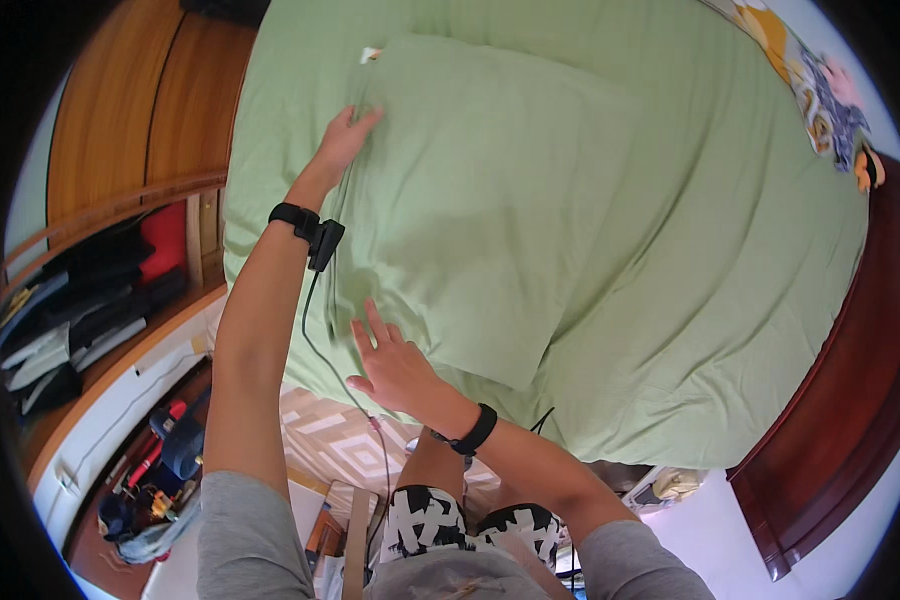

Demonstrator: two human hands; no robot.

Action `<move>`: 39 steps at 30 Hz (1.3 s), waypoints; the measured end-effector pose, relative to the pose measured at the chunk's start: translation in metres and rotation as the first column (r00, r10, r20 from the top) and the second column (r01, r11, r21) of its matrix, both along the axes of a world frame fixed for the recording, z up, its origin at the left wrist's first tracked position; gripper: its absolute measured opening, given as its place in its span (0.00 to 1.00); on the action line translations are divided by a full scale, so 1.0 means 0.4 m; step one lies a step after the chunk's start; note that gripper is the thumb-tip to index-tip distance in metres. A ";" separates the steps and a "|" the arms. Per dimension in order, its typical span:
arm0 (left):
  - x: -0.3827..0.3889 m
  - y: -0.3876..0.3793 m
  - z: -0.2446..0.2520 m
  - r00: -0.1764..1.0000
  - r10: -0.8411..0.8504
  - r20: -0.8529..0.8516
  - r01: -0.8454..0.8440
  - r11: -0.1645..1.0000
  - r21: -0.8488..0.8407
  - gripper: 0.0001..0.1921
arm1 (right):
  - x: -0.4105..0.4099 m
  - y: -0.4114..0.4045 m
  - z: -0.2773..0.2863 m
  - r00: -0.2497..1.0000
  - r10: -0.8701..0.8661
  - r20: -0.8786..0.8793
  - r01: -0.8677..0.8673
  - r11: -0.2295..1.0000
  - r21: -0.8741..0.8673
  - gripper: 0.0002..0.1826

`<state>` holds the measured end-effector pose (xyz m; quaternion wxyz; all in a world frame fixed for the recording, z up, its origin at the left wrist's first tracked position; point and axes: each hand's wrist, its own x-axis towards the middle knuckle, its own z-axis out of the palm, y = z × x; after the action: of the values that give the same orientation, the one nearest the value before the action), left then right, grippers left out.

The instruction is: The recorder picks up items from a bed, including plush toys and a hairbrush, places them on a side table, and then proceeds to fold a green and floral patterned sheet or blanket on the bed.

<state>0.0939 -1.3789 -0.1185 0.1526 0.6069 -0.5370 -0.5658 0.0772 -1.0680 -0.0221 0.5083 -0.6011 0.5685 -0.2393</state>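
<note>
A flat light green pillowcase-like cloth [487,202] lies spread on a bed with a matching green sheet [720,315]. A small white tag [370,55] shows at its far left corner. My left hand [350,139] rests at the cloth's left edge, toward the far corner; it is slightly blurred, with thumb and fingers apart. Near the cloth's close left corner, my right hand [401,371] is spread palm down over the fabric, and nothing is visible in it. Creases run along the cloth's left edge between the two hands.
A black wrist device [322,238] on my left arm trails a thin cable [337,367] past the bed edge. Dark wooden bed frame [832,390] curves at right. Left stand a wooden cabinet [112,112] and a shelf of folded clothes [97,292]. Patterned bedding [817,97] lies far right.
</note>
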 end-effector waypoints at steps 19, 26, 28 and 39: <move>0.191 -0.028 -0.156 1.000 0.006 0.010 -0.003 0.939 -0.343 0.30 | -0.284 0.400 -0.343 0.515 -0.846 -0.138 0.783 0.399 0.477 0.27; 0.468 0.325 -0.101 0.925 -0.221 0.309 0.210 0.975 0.066 0.41 | -0.318 0.392 -0.295 0.480 -0.868 -0.127 0.615 0.229 0.755 0.32; 0.428 0.412 -0.044 0.911 -0.285 0.299 0.249 0.957 0.150 0.38 | -0.319 0.395 -0.323 0.444 -0.896 0.007 0.483 0.246 0.841 0.31; 0.498 0.594 0.172 0.995 0.056 -0.079 -0.033 0.962 0.270 0.23 | -0.284 0.428 -0.046 0.409 -0.911 0.042 0.748 0.362 0.557 0.19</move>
<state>0.2930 -1.1413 -0.0499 0.1043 0.6091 -0.4345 -0.6553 -0.0366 -0.8970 -0.0404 0.5265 -0.0316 0.7345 -0.4269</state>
